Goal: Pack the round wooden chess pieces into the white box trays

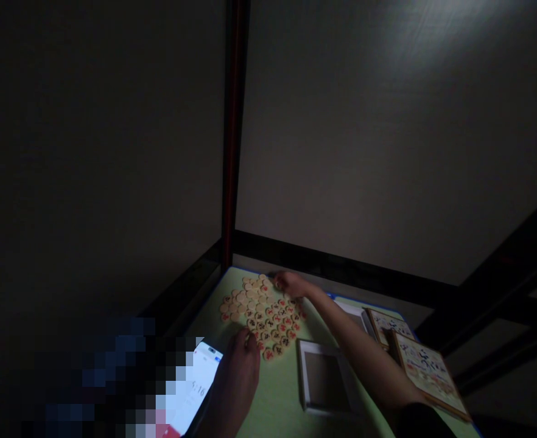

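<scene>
Many round, pale Chinese chess pieces (275, 319) lie spread in one flat layer on a green tabletop (273, 398). Some show red or black characters; those toward the far left show blank faces. My left hand (243, 359) rests at the near edge of the spread, fingers curled down against the pieces; what is under its fingertips is hidden. At the far edge, my right hand (291, 283) reaches across with thumb and fingers pinched around what looks like one chess piece. The dim light blurs the details there.
Right of the pieces stands an open, shallow box (301, 377) with white walls. Behind my right forearm is another white box part (353, 313). Two printed box lids (428, 371) lie at the right edge. A lit phone (193, 383) is at lower left. Walls border the table.
</scene>
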Tool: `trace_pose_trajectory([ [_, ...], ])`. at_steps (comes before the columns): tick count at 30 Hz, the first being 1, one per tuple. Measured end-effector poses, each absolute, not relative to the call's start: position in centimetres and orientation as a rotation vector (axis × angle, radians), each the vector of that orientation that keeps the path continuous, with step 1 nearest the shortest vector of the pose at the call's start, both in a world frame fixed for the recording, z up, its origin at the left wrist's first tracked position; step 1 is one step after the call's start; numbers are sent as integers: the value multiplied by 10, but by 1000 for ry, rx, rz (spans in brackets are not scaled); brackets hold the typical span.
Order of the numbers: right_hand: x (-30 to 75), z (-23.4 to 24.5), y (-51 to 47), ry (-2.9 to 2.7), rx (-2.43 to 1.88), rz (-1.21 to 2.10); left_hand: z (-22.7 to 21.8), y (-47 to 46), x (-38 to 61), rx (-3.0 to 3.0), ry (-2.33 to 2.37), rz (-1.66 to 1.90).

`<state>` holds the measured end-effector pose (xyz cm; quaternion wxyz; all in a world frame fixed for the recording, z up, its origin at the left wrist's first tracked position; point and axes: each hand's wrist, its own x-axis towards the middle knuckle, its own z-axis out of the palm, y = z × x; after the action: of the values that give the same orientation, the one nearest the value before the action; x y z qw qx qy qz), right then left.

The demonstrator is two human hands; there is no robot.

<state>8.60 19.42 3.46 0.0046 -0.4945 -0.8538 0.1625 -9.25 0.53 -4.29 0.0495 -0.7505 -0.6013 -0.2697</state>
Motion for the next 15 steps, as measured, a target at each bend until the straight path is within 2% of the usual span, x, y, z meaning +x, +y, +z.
trace_pose_trajectory([
  [7, 86, 32, 205, -2717, -1490, 782, -38, 4, -93, -2315, -1807, -820],
  [15, 84, 25, 205, -2669, -1568, 621, -44, 6, -92, -2339, -1810, -824],
])
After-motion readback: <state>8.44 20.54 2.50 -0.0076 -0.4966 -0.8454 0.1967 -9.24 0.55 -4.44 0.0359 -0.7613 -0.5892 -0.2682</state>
